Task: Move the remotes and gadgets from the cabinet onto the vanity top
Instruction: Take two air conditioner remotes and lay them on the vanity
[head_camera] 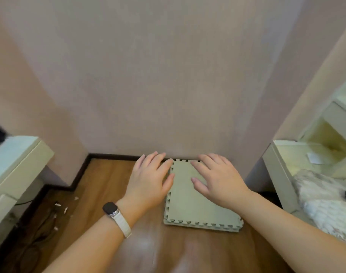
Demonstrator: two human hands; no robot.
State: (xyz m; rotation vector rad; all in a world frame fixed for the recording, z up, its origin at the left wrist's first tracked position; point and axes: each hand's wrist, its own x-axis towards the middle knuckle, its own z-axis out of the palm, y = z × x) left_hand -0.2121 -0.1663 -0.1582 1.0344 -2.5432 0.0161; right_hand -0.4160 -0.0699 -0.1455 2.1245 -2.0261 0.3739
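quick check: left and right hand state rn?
Left hand: open, holding nothing.
Right hand: open, holding nothing; in the head view it overlaps the foam puzzle mat, contact cannot be told.

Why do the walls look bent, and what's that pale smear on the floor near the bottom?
Head view: the wide-angle lens bows the walls toward the edges; the smear on the wooden floor looks like glare; the left hand and right hand are fairly sharp, the fluffy throw blurred.

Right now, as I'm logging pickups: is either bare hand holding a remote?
No: the left hand and right hand are spread open, empty, by the grey-green interlocking foam floor mat.
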